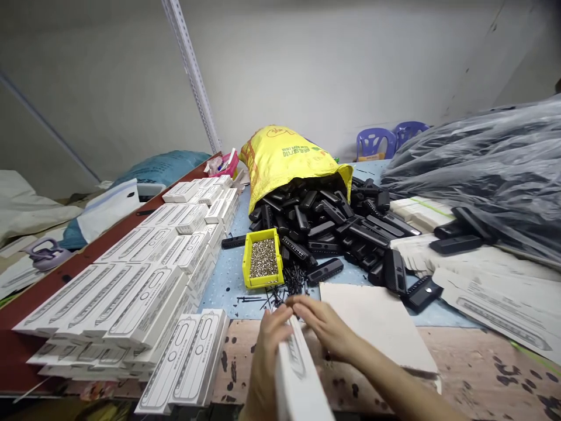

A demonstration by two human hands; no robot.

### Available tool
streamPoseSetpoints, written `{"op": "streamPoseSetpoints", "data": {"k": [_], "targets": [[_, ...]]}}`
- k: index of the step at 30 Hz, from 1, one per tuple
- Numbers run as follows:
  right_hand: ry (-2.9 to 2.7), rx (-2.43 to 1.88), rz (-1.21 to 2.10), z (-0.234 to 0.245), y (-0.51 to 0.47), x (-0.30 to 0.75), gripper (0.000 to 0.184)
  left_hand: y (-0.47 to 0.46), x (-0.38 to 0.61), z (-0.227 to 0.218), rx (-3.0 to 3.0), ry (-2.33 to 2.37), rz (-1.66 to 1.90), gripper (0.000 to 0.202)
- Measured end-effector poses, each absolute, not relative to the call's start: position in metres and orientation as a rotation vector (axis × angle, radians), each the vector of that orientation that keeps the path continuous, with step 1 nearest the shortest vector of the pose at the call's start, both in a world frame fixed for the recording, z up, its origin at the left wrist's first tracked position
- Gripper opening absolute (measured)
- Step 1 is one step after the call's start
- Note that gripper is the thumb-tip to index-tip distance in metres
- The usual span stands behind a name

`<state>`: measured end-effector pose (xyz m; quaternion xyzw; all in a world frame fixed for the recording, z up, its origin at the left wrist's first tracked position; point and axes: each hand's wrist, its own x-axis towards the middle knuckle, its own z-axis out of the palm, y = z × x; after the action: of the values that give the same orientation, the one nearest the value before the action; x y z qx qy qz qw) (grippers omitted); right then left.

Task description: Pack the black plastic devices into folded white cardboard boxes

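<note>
hands: the left hand (270, 356) and right hand (326, 327) are close together; the left wraps the side of a white box (298, 374), while the right's fingers (313, 310) lie at its far end, though i cannot tell if they grip it.

white box: at near centre, tilted with its far end raised and its near end running out of view, probably held up so both hands can reach that end.

stacks: white boxes (131, 292) lie in overlapping rows at left on the tabletop (477, 374), printed faces up, seemingly kept in order.

sack: a yellow sack (284, 164) lies on its side at far centre, its mouth spilling black plastic parts (328, 225) across a blue mat (228, 286), perhaps tipped to spread them within reach.

tray: a yellow tray (263, 258) of small metal pieces sits on the mat, just beyond the hands, handy from where they work.

pins: black pins (293, 279) lie scattered just right of the tray.

right: a pale card (377, 327) lies beside the right hand; dark plastic sheeting (482, 169) is heaped at far right.
</note>
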<state>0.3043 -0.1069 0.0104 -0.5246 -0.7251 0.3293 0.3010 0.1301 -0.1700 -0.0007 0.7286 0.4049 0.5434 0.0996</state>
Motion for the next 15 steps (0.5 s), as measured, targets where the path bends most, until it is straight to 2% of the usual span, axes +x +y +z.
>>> {"op": "streamPoseSetpoints", "data": {"k": [2, 4, 8, 12, 15], "targets": [[-2.064, -1.479, 0.608, 0.003, -0.08, 0.308, 0.038, -0.166, 0.119, 0.01, 2.015, 1.405, 1.343, 0.053], [-2.063, -1.518, 0.518, -0.003, -0.053, 0.317, 0.042, -0.162, 0.109, 0.023, 1.767, 1.627, 1.071, 0.06], [-1.993, -1.475, 0.468, -0.005, -0.027, 0.338, 0.035, -0.151, 0.095, 0.031, 1.713, 1.728, 0.7, 0.057], [-1.707, -1.396, 0.454, 0.009, -0.038, 0.354, 0.043, -0.135, 0.095, 0.016, 1.812, 1.809, 0.502, 0.056], [-1.549, -1.316, 0.543, 0.017, -0.052, 0.357, 0.04, -0.123, 0.105, 0.008, 1.857, 1.827, 0.387, 0.05]]}}
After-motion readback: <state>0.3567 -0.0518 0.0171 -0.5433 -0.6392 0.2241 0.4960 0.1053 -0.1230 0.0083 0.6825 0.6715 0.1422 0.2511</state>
